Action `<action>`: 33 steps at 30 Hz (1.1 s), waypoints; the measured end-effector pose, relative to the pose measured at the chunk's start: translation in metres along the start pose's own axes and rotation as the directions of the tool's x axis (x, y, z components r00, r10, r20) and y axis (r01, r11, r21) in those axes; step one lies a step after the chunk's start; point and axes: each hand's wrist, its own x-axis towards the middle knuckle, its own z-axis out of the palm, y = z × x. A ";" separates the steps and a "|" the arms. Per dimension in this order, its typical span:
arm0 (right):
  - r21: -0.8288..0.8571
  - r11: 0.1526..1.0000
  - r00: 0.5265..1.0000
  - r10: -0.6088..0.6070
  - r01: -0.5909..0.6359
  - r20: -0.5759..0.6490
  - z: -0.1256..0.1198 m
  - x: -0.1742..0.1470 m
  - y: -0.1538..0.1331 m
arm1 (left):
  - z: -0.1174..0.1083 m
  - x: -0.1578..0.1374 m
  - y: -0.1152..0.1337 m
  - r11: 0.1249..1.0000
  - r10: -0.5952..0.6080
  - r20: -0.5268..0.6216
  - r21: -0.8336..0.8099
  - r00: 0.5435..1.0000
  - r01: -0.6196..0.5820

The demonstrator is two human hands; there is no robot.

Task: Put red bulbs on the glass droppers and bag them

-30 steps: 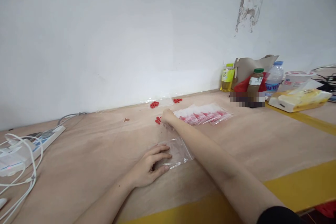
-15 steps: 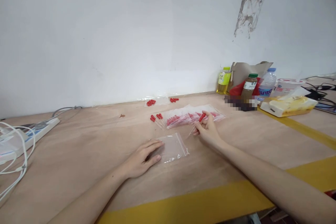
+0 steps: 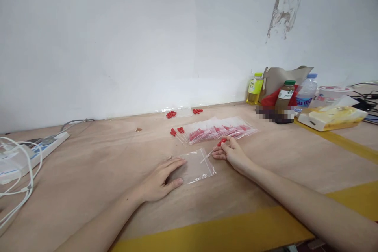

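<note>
My left hand (image 3: pixel 164 178) lies flat with thumb and fingers apart, resting on the left edge of a clear zip-lock bag (image 3: pixel 193 167). In my right hand (image 3: pixel 228 152) a dropper (image 3: pixel 221 142) with a red rubber bulb is pinched by the bulb. Its thin clear tube points down and left, the tip at the bag's zip end; whether it is inside the bag I cannot tell. Several loose droppers (image 3: pixel 179 131) lie beyond the bag. Beside them, filled bags (image 3: pixel 220 130) with red-bulbed droppers overlap in a row.
Against the wall are more red bulbs (image 3: pixel 171 114) on clear plastic. A white power strip (image 3: pixel 49 151) with cables sits at the left. To the right stand a yellow-capped bottle (image 3: pixel 254 89), a green-capped bottle (image 3: pixel 285 95), a water bottle (image 3: pixel 307 91) and a tissue pack (image 3: pixel 332 117).
My right hand has come down and left with the dropper, bringing its tube to the bag's zip end. My left hand stays on the bag. The view has shifted slightly.
</note>
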 end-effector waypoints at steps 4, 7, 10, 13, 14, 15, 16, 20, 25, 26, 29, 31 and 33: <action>-0.239 0.970 0.941 0.116 -0.039 0.317 -0.016 0.000 -0.011 | 0.000 0.000 0.000 1.000 -0.005 -0.010 -0.011 1.000 0.004; -0.444 0.879 0.862 0.082 0.174 0.501 -0.025 0.000 -0.018 | 0.001 0.000 -0.002 1.000 0.000 -0.001 -0.010 1.000 0.000; -0.476 0.791 0.838 -0.083 0.385 0.540 -0.022 -0.002 -0.020 | 0.000 0.001 -0.002 1.000 0.012 0.014 -0.006 1.000 -0.012; -0.346 0.854 0.794 -0.120 0.389 0.596 -0.013 -0.005 -0.017 | -0.002 0.002 0.000 0.999 0.042 0.029 -0.009 0.999 -0.042; -0.295 0.890 0.779 -0.100 0.348 0.619 -0.010 -0.005 -0.015 | -0.002 0.002 0.001 0.999 0.051 0.032 -0.012 0.998 -0.051; -0.255 0.914 0.771 -0.089 0.315 0.631 -0.007 -0.006 -0.014 | -0.003 0.003 0.002 0.998 0.057 0.032 -0.015 0.998 -0.057; -0.228 0.926 0.771 -0.095 0.300 0.630 -0.005 -0.006 -0.012 | -0.003 0.003 0.003 0.998 0.059 0.030 -0.019 0.998 -0.059; -0.167 0.949 0.785 -0.114 0.267 0.609 -0.002 -0.007 -0.010 | -0.003 0.004 0.004 0.999 0.049 0.033 -0.026 0.998 -0.048; -0.121 0.991 0.748 0.042 0.051 0.663 0.001 -0.009 -0.010 | -0.001 0.005 0.003 0.999 0.049 0.041 -0.020 0.998 -0.048; -0.127 0.991 0.748 0.062 0.030 0.660 0.001 -0.009 -0.009 | -0.001 0.005 0.002 0.999 0.051 0.041 -0.021 0.998 -0.050; -0.157 0.988 0.779 0.093 0.007 0.621 0.002 -0.007 -0.009 | -0.001 0.005 0.002 0.998 0.059 0.036 -0.036 0.998 -0.058; -0.187 0.982 0.795 0.098 0.020 0.598 -0.001 -0.005 -0.010 | -0.001 0.004 0.002 0.997 0.056 0.025 -0.058 0.998 -0.055; -0.226 0.973 0.800 0.093 0.054 0.593 -0.005 -0.003 -0.013 | -0.001 0.003 0.001 0.996 0.039 0.006 -0.079 0.999 -0.038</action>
